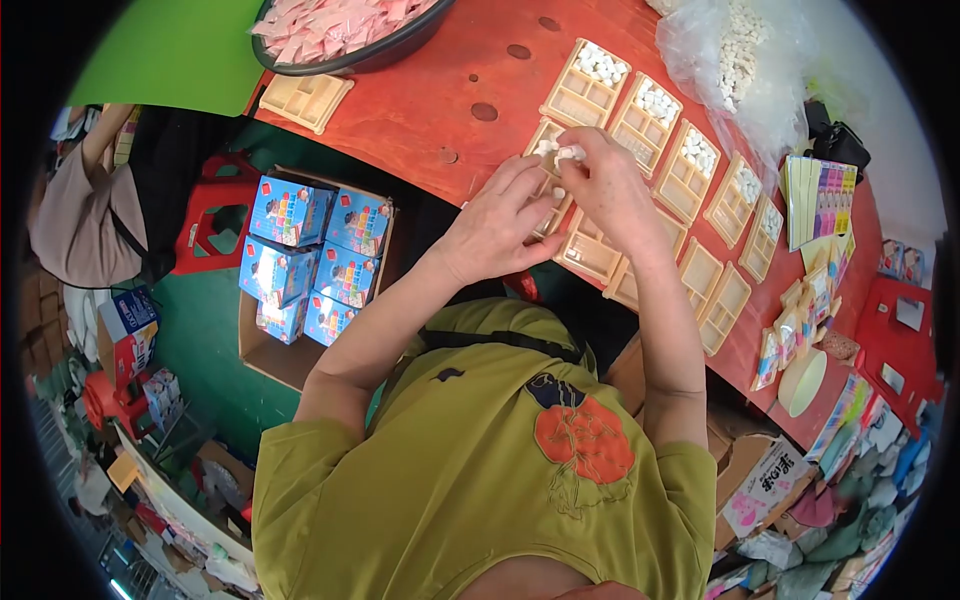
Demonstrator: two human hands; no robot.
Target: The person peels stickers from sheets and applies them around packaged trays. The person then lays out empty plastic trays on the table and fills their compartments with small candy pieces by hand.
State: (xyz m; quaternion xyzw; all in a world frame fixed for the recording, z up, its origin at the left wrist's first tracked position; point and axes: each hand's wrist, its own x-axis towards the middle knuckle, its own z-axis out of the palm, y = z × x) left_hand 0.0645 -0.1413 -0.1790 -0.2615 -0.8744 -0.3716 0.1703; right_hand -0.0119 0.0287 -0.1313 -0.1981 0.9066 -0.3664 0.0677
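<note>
Red table [420, 120], two hands close together over one tray [545, 133].
Right hand [607, 180] seems pinched on white bits [571, 153] at the tray's upper end; left hand [508, 215] curls across it, grip impossible to tell. Bits could drop astray if the pinch slips; a sideways left thumb might jog the next tray [590, 250].

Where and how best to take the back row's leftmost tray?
Probably pinch the left long wall of the leftmost tray, towards its far end, coming from the left. It lies flat with raised walls, and white pieces load its far compartment, so that spot should limit tipping. The next tray sits close on the right; the left faces red table.
</note>
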